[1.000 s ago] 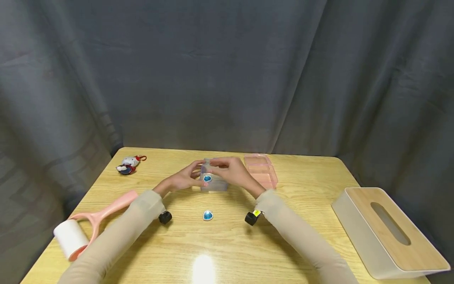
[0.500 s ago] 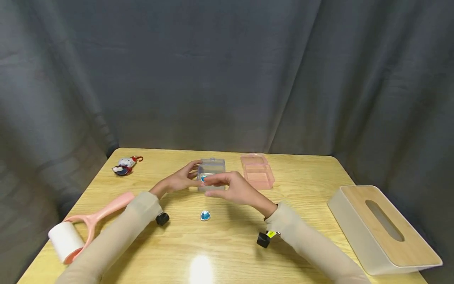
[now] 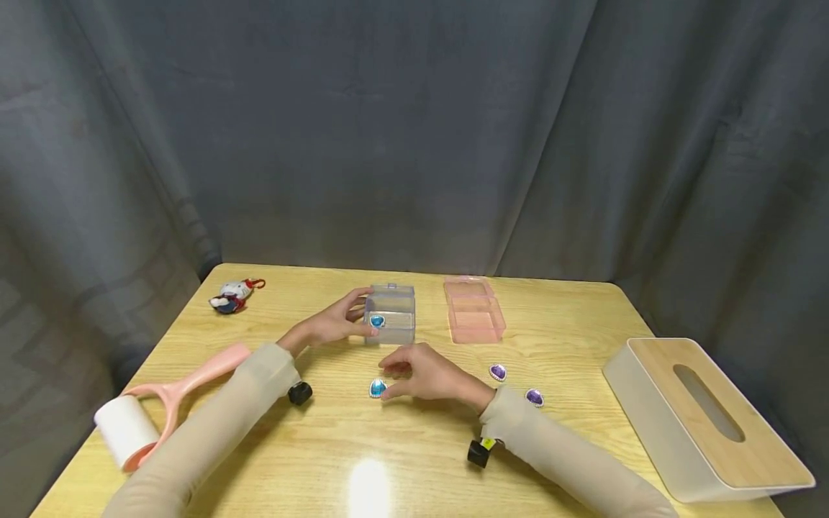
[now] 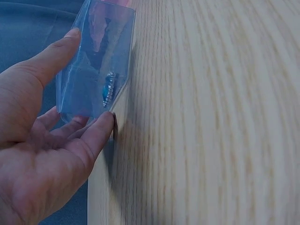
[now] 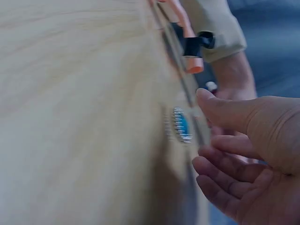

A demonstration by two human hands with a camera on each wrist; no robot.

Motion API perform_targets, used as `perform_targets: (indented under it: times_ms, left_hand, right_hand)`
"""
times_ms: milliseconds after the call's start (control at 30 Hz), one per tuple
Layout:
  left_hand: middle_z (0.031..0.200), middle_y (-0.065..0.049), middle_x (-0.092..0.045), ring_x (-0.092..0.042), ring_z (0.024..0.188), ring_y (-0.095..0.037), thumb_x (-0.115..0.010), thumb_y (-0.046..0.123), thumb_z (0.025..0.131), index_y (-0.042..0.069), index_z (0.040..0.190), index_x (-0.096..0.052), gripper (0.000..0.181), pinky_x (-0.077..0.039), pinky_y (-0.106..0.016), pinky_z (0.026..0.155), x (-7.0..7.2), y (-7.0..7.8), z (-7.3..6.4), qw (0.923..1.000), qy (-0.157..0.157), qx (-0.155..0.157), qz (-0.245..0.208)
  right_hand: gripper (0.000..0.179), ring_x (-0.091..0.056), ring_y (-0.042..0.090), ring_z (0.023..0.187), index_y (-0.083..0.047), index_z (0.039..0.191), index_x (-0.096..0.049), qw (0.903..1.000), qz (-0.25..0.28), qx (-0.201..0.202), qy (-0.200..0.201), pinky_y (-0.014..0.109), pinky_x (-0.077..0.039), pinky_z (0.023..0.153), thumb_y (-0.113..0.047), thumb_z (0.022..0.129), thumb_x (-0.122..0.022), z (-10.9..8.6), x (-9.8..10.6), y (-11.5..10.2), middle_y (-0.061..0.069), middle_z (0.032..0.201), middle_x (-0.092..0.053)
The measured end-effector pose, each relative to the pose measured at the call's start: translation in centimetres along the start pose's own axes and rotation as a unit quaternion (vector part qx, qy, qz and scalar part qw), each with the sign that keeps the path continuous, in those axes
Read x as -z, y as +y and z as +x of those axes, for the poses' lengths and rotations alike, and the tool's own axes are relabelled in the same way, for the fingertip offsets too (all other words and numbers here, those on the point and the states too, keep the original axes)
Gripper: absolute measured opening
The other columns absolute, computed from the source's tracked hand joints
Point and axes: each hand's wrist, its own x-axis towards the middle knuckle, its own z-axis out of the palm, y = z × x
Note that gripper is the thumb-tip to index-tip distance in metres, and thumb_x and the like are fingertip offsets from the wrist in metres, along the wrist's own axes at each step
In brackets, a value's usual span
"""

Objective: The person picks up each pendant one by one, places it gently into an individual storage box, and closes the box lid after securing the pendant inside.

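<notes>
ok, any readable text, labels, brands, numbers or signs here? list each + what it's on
Readable text: none.
Small yellow label by the black right-wrist camera: too small to read any print.
No lettering can be made out on the lilac-tinted clear plastic box, the clear pink plastic box or the white tissue box with a wooden top.

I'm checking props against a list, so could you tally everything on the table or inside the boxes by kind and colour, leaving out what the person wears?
Blue gems: 2
Purple gems: 2
Clear plastic box: 1
Pink plastic box: 1
Pink-handled roller: 1
Tissue box: 1
Small figure: 1
Total: 9
</notes>
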Motion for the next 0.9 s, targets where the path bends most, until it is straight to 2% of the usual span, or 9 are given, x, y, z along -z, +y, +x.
perform_targets:
  times_ms: [100,300,500,733,900]
  left_hand:
    - [0.173,-0.021,-0.011,-0.012,0.159,-0.046,-0.072,0.022,0.098,0.018,0.166,-0.003,0.097,-0.033,-0.074,0.114,0.0,0.0,-0.1,1.0,0.003,0.0,0.004]
    - [0.173,-0.02,-0.01,-0.013,0.159,-0.045,-0.072,0.024,0.098,0.019,0.166,-0.003,0.097,-0.033,-0.073,0.114,-0.2,-0.2,0.1,0.9999,0.001,0.001,0.012]
    - [0.174,-0.018,-0.005,-0.012,0.159,-0.045,-0.073,0.026,0.097,0.021,0.166,-0.005,0.097,-0.034,-0.075,0.112,-0.1,-0.2,-0.1,0.9998,0.011,0.006,0.016]
    - [0.174,-0.02,-0.004,-0.01,0.159,-0.047,-0.072,0.026,0.098,0.02,0.166,-0.002,0.097,-0.032,-0.076,0.113,-0.1,-0.1,-0.4,0.9999,0.002,0.007,0.013]
    - [0.173,-0.021,-0.007,-0.012,0.159,-0.047,-0.072,0.026,0.098,0.019,0.166,-0.003,0.097,-0.032,-0.073,0.115,-0.1,0.1,-0.2,0.9999,0.003,0.002,0.01]
  right_hand:
    - [0.049,-0.064,0.015,0.093,-0.003,0.123,-0.073,0.9996,-0.026,0.01,0.006,0.019,-0.053,0.08,-0.028,0.083,-0.087,0.1,-0.9,0.0,0.006,0.108,-0.073]
    - [0.048,-0.054,0.007,0.085,-0.007,0.123,-0.072,0.9968,-0.074,0.018,0.024,0.018,-0.048,0.077,-0.031,0.084,-0.086,0.0,-2.4,0.5,0.002,0.105,-0.067]
    - [0.032,-0.046,0.003,0.072,-0.011,0.113,-0.077,0.9929,-0.106,0.035,0.043,0.016,-0.041,0.065,-0.029,0.087,-0.084,0.4,-2.8,0.4,-0.001,0.094,-0.066]
    - [0.026,-0.045,-0.001,0.068,-0.014,0.11,-0.079,0.9906,-0.122,0.054,0.032,0.014,-0.04,0.062,-0.031,0.09,-0.081,0.4,-2.6,0.3,-0.003,0.093,-0.069]
    - [0.024,-0.053,0.002,0.072,-0.014,0.109,-0.078,0.9902,-0.109,0.069,0.053,0.015,-0.045,0.066,-0.03,0.091,-0.081,0.2,-2.0,0.9,-0.006,0.089,-0.07]
